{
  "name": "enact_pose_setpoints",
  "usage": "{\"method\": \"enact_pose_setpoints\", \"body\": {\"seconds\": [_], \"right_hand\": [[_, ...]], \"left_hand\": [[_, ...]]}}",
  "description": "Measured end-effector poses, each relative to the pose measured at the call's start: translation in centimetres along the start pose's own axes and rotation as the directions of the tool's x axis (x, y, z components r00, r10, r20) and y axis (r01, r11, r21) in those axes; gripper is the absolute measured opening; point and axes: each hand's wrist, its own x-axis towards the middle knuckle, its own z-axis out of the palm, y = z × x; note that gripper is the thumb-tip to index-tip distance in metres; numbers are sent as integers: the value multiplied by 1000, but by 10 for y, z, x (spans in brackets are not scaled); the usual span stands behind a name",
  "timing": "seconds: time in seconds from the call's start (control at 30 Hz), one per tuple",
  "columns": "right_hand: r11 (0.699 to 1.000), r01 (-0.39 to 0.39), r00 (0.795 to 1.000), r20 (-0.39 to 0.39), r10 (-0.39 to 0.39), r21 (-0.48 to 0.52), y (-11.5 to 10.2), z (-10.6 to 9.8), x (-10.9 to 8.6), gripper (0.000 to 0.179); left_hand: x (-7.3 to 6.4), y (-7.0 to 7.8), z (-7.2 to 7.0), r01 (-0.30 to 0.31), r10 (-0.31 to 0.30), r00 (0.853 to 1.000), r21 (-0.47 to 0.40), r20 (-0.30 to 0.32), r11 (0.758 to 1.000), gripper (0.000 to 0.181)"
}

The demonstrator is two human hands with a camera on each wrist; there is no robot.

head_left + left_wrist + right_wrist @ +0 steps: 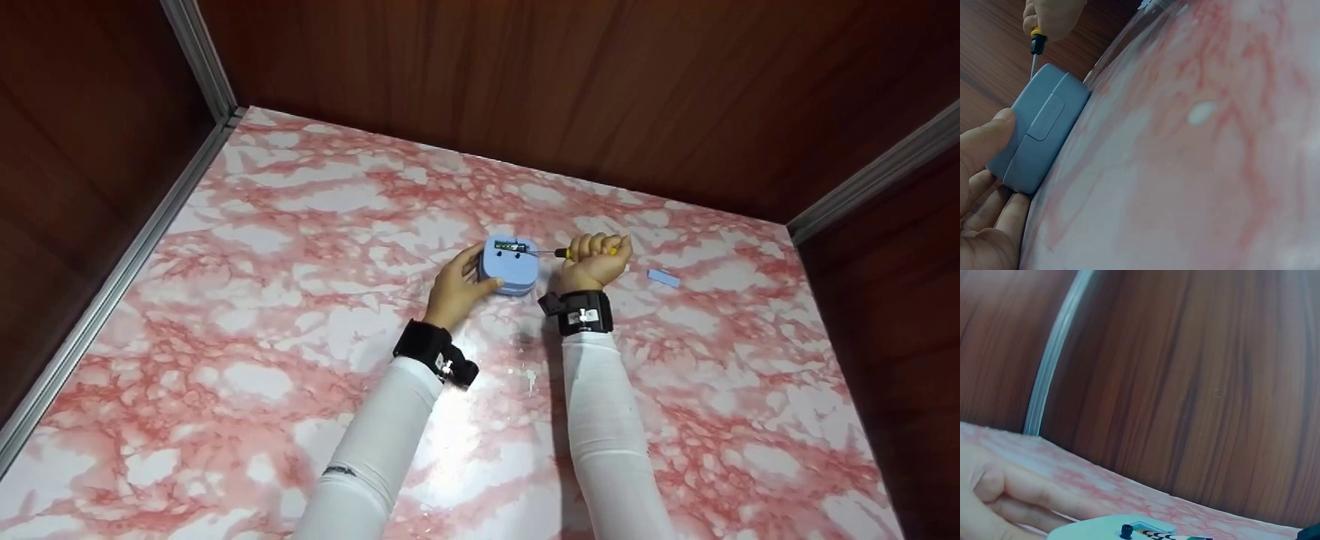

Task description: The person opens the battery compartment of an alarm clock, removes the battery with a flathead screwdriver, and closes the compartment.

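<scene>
Blue box (500, 271): while a tool reaches in from the right, it rests on the table between the two hands, slotted face up.
Slot: recessed into the upper face; a battery-like cylinder (509, 246) lies in it. If pried at one end, it could spring out; a metal tip across its ends might short it or scratch its wrap (judgement).
Black pegs (517, 256): two beside the slot; the right wrist view shows one standing proud. A sideways knock from the shaft could bend or loosen it.
Left hand (457, 289): grasping the box at its left side, thumb on the near edge. Likely weak point: with the grip on one side only, a hard push could swivel the box or skid it over the glossy top.
Screwdriver (562, 253): shaft low, almost level, tip at the slot's right end; contact cannot be told. A slip would send it toward the left fingers.
Right hand (596, 259): clenched round the handle; so full a grip may give too much force for fine work.
Small blue piece (664, 278): loose, right of that hand; a stray wrist could sweep it away.
Table (300, 300): red-and-white marbled, shiny, probably low friction.
</scene>
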Motion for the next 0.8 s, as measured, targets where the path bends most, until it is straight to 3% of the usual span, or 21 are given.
{"method": "enact_pose_setpoints", "body": {"seconds": [0.1, 0.23, 0.33, 0.43, 0.5, 0.57, 0.63, 0.67, 0.8], "right_hand": [[1000, 19, 1000, 10, -19, -3, 0, -1, -1, 56], [996, 59, 988, 150, -47, -74, 2, 4, -8, 59], [984, 121, 951, 300, -77, -130, 5, 7, -15, 61], [957, 221, 895, 429, -122, -187, 9, 7, -23, 61], [937, 278, 861, 487, -145, -213, 12, 6, -28, 60], [925, 313, 842, 514, -165, -216, 14, 5, -31, 58], [928, 312, 850, 495, -178, -201, 15, 4, -32, 58], [936, 298, 865, 468, -181, -188, 14, 4, -31, 58], [975, 185, 952, 269, -147, -122, 8, 3, -26, 59]], "left_hand": [[0, -1, 0, 4, -4, 1000, -6, 1, 1000, 76], [0, -2, 0, 0, 0, 1000, 1, 1, 1000, 75], [1, -2, -1, -7, 7, 1000, 11, -6, 1000, 74], [2, -3, 0, -11, 11, 1000, 16, -11, 1000, 74], [2, -3, 0, -14, 14, 1000, 18, -13, 1000, 74], [3, -3, 0, -15, 15, 1000, 17, -14, 1000, 74], [3, -3, 1, -13, 13, 1000, 11, -14, 1000, 74], [3, -3, 1, -13, 13, 1000, 7, -13, 1000, 74], [3, -3, 1, -15, 15, 1000, 5, -9, 1000, 74]]}}
